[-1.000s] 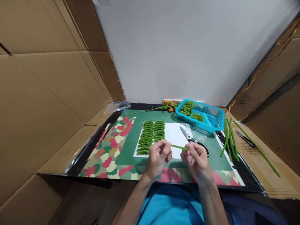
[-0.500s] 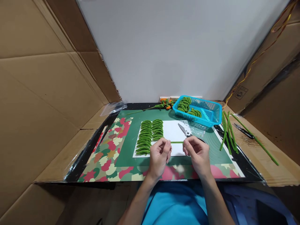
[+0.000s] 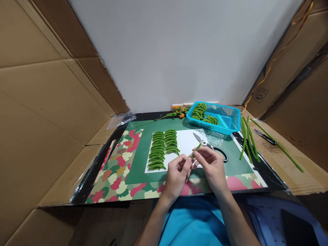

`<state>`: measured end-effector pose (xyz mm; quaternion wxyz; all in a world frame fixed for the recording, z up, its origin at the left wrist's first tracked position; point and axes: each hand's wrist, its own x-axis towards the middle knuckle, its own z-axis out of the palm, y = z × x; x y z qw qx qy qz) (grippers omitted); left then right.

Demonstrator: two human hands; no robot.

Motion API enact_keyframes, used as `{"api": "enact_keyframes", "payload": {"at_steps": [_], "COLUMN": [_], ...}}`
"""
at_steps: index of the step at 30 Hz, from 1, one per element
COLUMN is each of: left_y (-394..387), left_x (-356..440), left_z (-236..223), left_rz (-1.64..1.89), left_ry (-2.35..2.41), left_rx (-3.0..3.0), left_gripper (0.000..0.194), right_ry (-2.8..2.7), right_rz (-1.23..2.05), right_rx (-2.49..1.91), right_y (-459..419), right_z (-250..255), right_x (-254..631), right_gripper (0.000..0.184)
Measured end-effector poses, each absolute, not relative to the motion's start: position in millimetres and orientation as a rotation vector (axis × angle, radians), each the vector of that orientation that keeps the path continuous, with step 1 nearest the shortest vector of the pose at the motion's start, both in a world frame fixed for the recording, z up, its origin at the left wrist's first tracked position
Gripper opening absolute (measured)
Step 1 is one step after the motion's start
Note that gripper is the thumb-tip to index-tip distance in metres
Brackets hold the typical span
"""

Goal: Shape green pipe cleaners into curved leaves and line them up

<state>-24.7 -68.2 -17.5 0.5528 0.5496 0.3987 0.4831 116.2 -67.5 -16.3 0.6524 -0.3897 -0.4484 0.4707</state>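
Observation:
Between my hands is a short fuzzy green pipe cleaner [image 3: 198,147], its free end slanting up past my right fingertips. My left hand [image 3: 177,175] pinches its lower part, which the fingers mostly hide. My right hand [image 3: 210,167] closes thumb and fingers on it close by, so the fingertips nearly meet. To the left, on a white sheet [image 3: 183,136], lie two columns of curved green pipe-cleaner leaves [image 3: 156,149], the left one longer. Scissors [image 3: 220,151] with dark handles rest just behind my right hand, blades pointing away to the left.
A blue plastic basket [image 3: 214,129] with more green leaves stands at the back right. Orange flowers on a green stem [image 3: 164,118] lie behind the mat. Long green pipe cleaners [image 3: 246,140] and pliers [image 3: 266,137] are at the right. Cardboard walls [image 3: 51,102] flank the table.
My hands have come together from holding the pipe cleaner level and stretched between them. It now tilts upward, with one end showing above my right fingers. The view has shifted slightly.

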Motion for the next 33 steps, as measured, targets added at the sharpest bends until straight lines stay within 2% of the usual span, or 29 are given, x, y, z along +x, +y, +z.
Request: {"api": "enact_keyframes", "payload": {"at_steps": [3, 7, 14, 19, 26, 33], "left_y": [-74.9, -81.3, -82.7, -88.2, -92.8, -90.5], "left_x": [-26.2, -29.2, -30.6, -29.7, -29.7, -29.6], "left_z": [-20.4, -28.3, -36.8, -36.5, -38.6, -38.2], "left_rz": [1.111, 1.097, 1.127, 1.165, 1.15, 1.168], "left_ry": [0.95, 0.981, 1.035, 1.097, 1.171, 1.133], "left_rx": [1.217, 1.197, 1.223, 1.295, 1.429, 1.357], "left_gripper": [0.046, 0.044, 0.042, 0.042, 0.04, 0.042], "right_ry": [-1.058, -1.2, -1.667, -1.77, -1.717, -1.894], "right_rz": [1.05, 0.807, 0.533, 0.557, 0.579, 0.619], "right_rx": [-0.902, -1.014, -0.987, -0.932, -0.968, -0.987], "right_y": [-68.9, -71.3, -69.2, -68.5, -71.8, -76.4], "right_z": [-16.8, -22.0, -29.0, -27.9, -22.1, -11.7], "right_x": [116.2, 113.9, 123.0, 130.6, 134.8, 141.6], "right_gripper": [0.014, 0.009, 0.031, 0.036, 0.031, 0.039]}}
